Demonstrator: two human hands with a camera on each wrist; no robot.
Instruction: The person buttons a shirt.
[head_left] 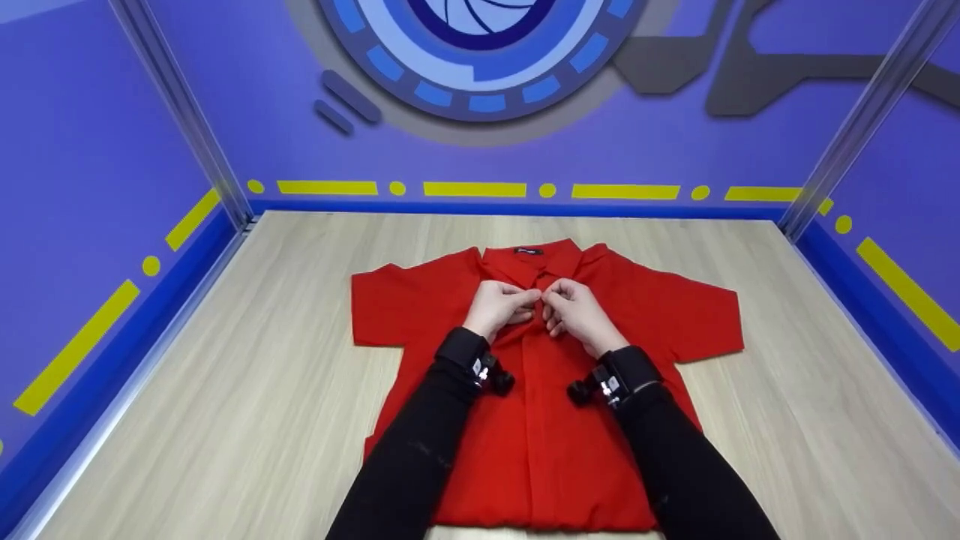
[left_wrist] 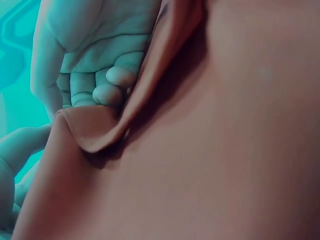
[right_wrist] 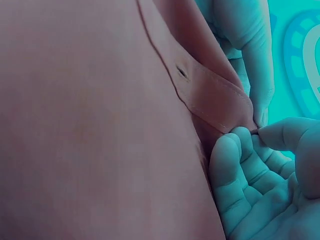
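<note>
A red short-sleeved shirt (head_left: 540,420) lies front up, its collar (head_left: 562,255) away from me. Just below the collar, my left hand (head_left: 504,306) pinches one front edge of the shirt with thumb and forefinger. My right hand (head_left: 577,309) pinches the cloth right beside it, and the fingertips of both hands nearly meet. In the right wrist view a stitched front band (right_wrist: 215,100) rises in a fold to the fingers, with a buttonhole (right_wrist: 182,73) along it. In the left wrist view the cloth (left_wrist: 95,125) curls up near the fingers. No button shows clearly.
Under the shirt is a pale wood-grain table (head_left: 225,360). Blue-purple panels with yellow marks stand at the back (head_left: 480,161) and on both sides, with metal posts (head_left: 187,112) at the corners. A dark label (head_left: 528,251) sits inside the collar.
</note>
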